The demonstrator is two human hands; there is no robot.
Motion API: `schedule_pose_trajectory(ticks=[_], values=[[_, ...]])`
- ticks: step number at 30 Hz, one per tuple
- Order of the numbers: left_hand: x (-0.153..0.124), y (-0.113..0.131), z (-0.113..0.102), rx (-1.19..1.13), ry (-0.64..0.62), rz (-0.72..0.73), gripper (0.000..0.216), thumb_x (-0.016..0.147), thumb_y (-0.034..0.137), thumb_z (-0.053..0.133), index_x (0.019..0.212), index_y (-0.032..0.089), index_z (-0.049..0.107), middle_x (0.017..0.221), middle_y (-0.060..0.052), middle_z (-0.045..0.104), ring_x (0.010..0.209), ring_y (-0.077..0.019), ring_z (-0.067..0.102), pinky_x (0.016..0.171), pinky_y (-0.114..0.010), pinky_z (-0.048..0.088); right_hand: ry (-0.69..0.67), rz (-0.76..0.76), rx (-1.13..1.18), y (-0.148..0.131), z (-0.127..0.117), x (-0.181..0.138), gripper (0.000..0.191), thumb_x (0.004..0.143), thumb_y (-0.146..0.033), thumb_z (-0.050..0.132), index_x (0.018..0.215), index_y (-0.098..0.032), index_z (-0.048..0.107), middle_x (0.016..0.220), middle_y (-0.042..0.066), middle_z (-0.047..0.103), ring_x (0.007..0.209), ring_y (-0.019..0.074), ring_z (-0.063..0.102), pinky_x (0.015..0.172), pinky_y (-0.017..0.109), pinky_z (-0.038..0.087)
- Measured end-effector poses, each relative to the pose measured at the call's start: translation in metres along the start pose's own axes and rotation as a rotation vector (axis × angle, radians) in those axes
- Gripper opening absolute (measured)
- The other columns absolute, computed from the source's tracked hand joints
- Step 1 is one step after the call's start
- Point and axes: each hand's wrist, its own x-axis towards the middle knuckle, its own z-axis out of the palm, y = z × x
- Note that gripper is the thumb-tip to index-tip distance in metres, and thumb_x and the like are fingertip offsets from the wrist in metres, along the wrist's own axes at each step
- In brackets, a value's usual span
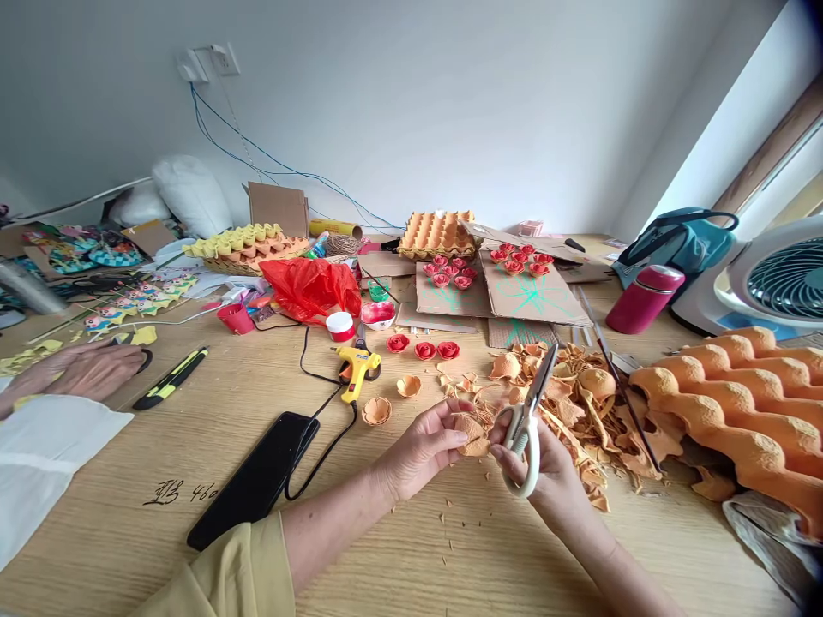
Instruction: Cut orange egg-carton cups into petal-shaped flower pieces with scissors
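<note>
My left hand (428,446) pinches an orange egg-carton cup piece (472,435) between thumb and fingers. In my right hand (549,471) are white-handled scissors (522,441), blades pointing up and away; its fingertips come close to the cup piece, and whether they touch it I cannot tell. Beyond my hands lies a heap of orange carton scraps (572,403). Two orange petal cups (376,411) sit left of my left hand. Behind them are three red paper roses (425,350) in a row.
A yellow glue gun (358,368) with its cord and a black phone (254,480) lie to the left. Orange egg trays (739,394) stand at right, near a pink bottle (645,300). A co-worker's hands (83,373) are at far left, beside a utility knife (172,377).
</note>
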Motion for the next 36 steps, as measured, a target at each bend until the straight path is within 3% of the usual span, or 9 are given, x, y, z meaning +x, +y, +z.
schedule_pose_trajectory(ticks=[4, 8, 15, 23, 32, 36], values=[[0.000, -0.001, 0.000, 0.027, 0.015, -0.011, 0.025, 0.070, 0.023, 0.082, 0.089, 0.016, 0.069, 0.087, -0.003, 0.065, 0.079, -0.0126, 0.058, 0.077, -0.027, 0.043, 0.014, -0.001, -0.029, 0.000, 0.002, 0.001, 0.039, 0.077, -0.051, 0.077, 0.095, -0.024, 0.056, 0.079, 0.000, 0.064, 0.062, 0.0153, 0.055, 0.054, 0.026, 0.049], [0.001, -0.002, -0.002, 0.008, 0.026, -0.015, 0.023, 0.069, 0.023, 0.083, 0.083, 0.016, 0.066, 0.081, -0.001, 0.064, 0.076, -0.0128, 0.058, 0.075, -0.027, 0.043, 0.038, 0.000, -0.058, 0.003, 0.000, 0.002, 0.039, 0.080, -0.055, 0.072, 0.098, -0.025, 0.055, 0.080, 0.002, 0.065, 0.065, 0.0175, 0.058, 0.055, 0.028, 0.050], [0.000, -0.002, -0.003, -0.059, 0.024, -0.027, 0.025, 0.071, 0.020, 0.079, 0.090, 0.019, 0.063, 0.083, 0.000, 0.064, 0.077, -0.0122, 0.059, 0.074, -0.026, 0.043, 0.001, 0.005, -0.024, 0.001, -0.001, 0.000, 0.037, 0.078, -0.050, 0.077, 0.097, -0.024, 0.057, 0.081, 0.002, 0.066, 0.065, 0.0162, 0.056, 0.056, 0.027, 0.050], [-0.001, -0.002, 0.002, 0.090, 0.023, -0.009, 0.036, 0.066, 0.029, 0.086, 0.093, 0.018, 0.064, 0.083, 0.001, 0.060, 0.075, -0.0112, 0.054, 0.072, -0.026, 0.040, -0.006, -0.002, -0.043, 0.005, -0.002, -0.003, 0.034, 0.079, -0.047, 0.078, 0.091, -0.024, 0.057, 0.081, 0.000, 0.062, 0.064, 0.0151, 0.053, 0.059, 0.027, 0.047], [-0.003, 0.006, 0.011, 0.369, 0.101, 0.119, 0.035, 0.068, 0.028, 0.082, 0.093, 0.018, 0.061, 0.076, 0.003, 0.051, 0.069, -0.0096, 0.045, 0.064, -0.023, 0.035, -0.057, -0.104, -0.312, 0.013, -0.013, -0.004, 0.022, 0.089, -0.041, 0.067, 0.100, -0.025, 0.056, 0.091, 0.002, 0.062, 0.079, 0.0198, 0.056, 0.072, 0.031, 0.048], [-0.003, 0.012, 0.012, 0.430, 0.105, 0.145, 0.035, 0.067, 0.027, 0.082, 0.094, 0.018, 0.061, 0.070, 0.006, 0.046, 0.063, -0.0081, 0.040, 0.060, -0.022, 0.033, -0.142, -0.272, -0.633, 0.002, -0.028, 0.002, 0.020, 0.086, -0.039, 0.068, 0.081, -0.023, 0.056, 0.079, 0.001, 0.060, 0.075, 0.0207, 0.052, 0.078, 0.037, 0.046]])
